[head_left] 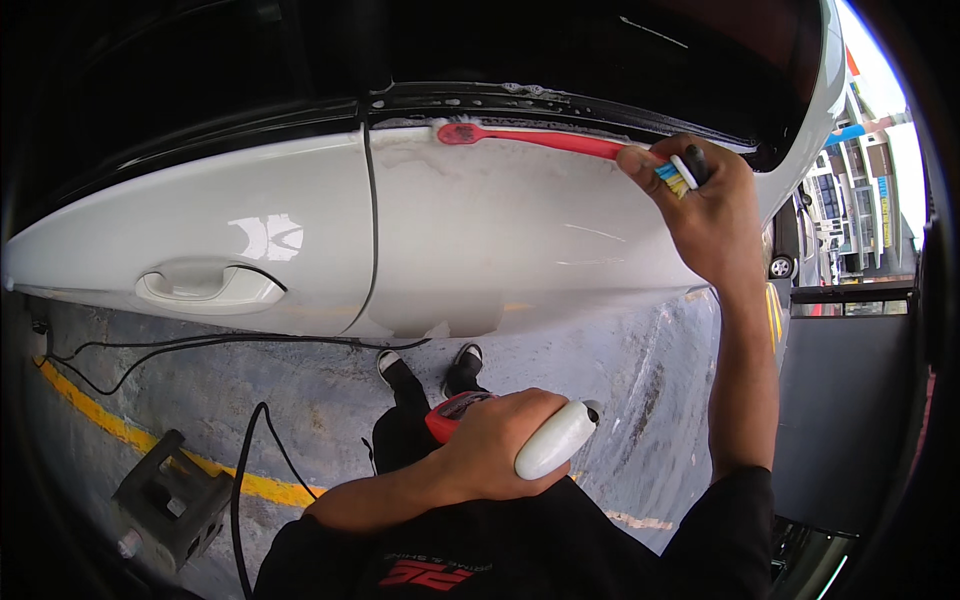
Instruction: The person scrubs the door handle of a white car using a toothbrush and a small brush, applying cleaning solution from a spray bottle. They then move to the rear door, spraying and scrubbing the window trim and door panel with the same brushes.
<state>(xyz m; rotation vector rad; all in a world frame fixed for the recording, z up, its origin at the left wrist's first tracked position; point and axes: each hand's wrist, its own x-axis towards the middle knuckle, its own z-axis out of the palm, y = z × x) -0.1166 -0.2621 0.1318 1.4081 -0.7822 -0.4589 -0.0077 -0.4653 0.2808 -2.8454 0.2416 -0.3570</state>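
My right hand [705, 215] is closed around the handle of a red long-handled brush [545, 139]. Its head lies against the upper edge of a white car panel [500, 220], just below the black window trim [560, 105], with white foam around it. Held in the same fist is a small brush with blue and yellow bristles [676, 178]. Down in front of my body, my left hand [500, 440] grips a handheld tool with a white rounded end [556, 440] and a red part [450, 413]. The fingers hide its middle, so I cannot tell its kind.
A white car door handle [212, 287] is on the left, beyond a vertical panel gap. Black hoses or cables [230, 340] run along the grey floor [630, 400]. A grey plastic stool-like block [175, 500] stands lower left by a yellow line. My shoes [462, 365] are beneath the car's side.
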